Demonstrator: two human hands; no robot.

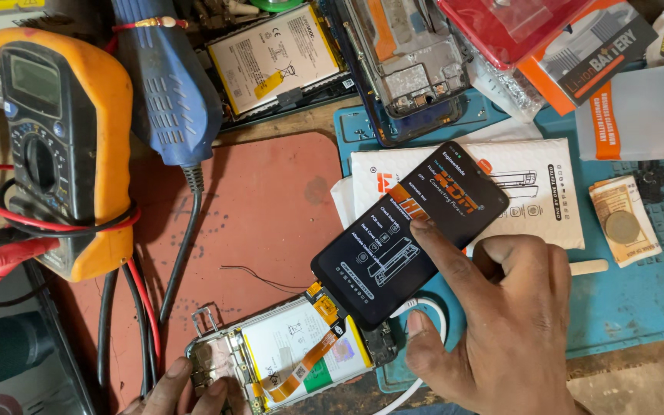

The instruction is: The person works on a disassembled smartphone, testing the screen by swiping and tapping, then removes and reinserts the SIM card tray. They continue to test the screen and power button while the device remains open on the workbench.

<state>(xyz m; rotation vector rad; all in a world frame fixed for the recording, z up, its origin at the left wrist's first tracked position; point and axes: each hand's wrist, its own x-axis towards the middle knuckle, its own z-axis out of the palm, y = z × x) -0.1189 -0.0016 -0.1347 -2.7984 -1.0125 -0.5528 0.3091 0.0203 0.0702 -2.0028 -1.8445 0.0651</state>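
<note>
While the black display panel (409, 234) is being pinched between the thumb and index finger of the right hand (501, 315), it is being held tilted above the opened phone body (290, 357), to which it is joined by an orange flex cable (305, 361) at its lower end. The index fingertip is being pressed on the panel's face near the middle, and the thumb is being set against its lower right edge, so the grip is closed on the panel. The panel's long axis is being kept on a diagonal, running from the phone body at lower left up toward the white printed packet (532, 196) at upper right. The left hand (186, 388) is being rested on the lower left corner of the phone body; whether its fingers are clenched cannot be told, since only the fingertips are showing at the picture's edge. The right hand is being kept nearer the panel, the left nearer the body. Open room is being left on the red mat (263, 200) to the left; the multimeter (63, 146) and its leads are lying well apart, while a white cable (428, 307) is lying just beneath the panel's lower end.
</note>
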